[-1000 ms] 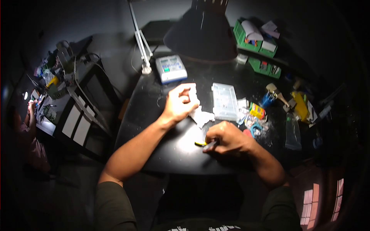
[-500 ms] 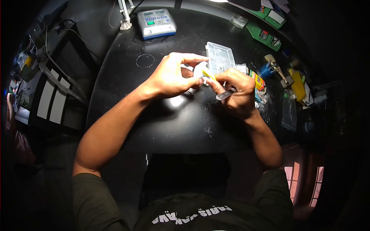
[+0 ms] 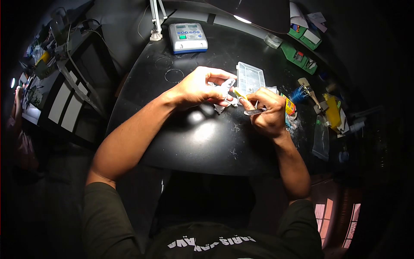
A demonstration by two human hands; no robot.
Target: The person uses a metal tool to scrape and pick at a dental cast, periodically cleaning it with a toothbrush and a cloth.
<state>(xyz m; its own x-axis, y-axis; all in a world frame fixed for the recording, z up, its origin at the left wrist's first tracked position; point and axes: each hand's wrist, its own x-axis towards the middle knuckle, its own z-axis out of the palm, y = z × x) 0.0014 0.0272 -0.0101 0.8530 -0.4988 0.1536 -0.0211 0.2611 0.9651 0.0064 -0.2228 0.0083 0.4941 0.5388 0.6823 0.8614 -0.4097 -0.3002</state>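
My left hand (image 3: 196, 88) is closed around a crumpled white piece (image 3: 224, 90), its thumb and fingers pinching it above the black table. A bit of the white piece hangs below the fingers. My right hand (image 3: 271, 113) grips a thin yellow stick-like tool (image 3: 240, 93) between thumb and forefinger, its tip pointing at the white piece. From the same fist a flat, rounded metal end (image 3: 253, 112) sticks out to the left; the rest of it is hidden in the fingers. A clear plastic compartment box (image 3: 251, 77) lies just beyond both hands.
A silver and blue device (image 3: 188, 38) with a lit green button stands at the back, beside a lamp stand (image 3: 156, 34). To the right lie a yellow and red box (image 3: 290, 106), a blue wire coil (image 3: 298, 93), yellow pieces (image 3: 333, 113) and green trays (image 3: 297, 57).
The whole view has shifted, so the table items sit lower and further right. The yellow tip has drawn a little away from the white piece, which has turned in my left fingers.
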